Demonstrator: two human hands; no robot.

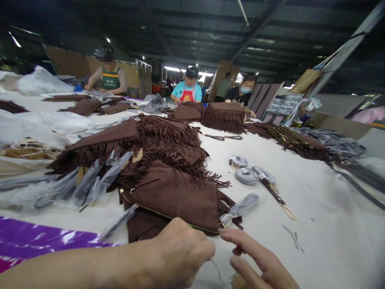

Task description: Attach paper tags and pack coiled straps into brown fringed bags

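Left hand: we see it curled shut at the near edge of the brown suede pouch.
Right hand: fingers loosely spread, holding nothing.
Pouch: flat on the white surface, atop fringed pouches.
Nearby: wrapped straps.

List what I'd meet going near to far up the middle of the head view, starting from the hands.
Left hand and right hand → brown suede fringed bag with gold zipper → pile of fringed bags → two fringed bags at the far table edge → seated person in a red apron.
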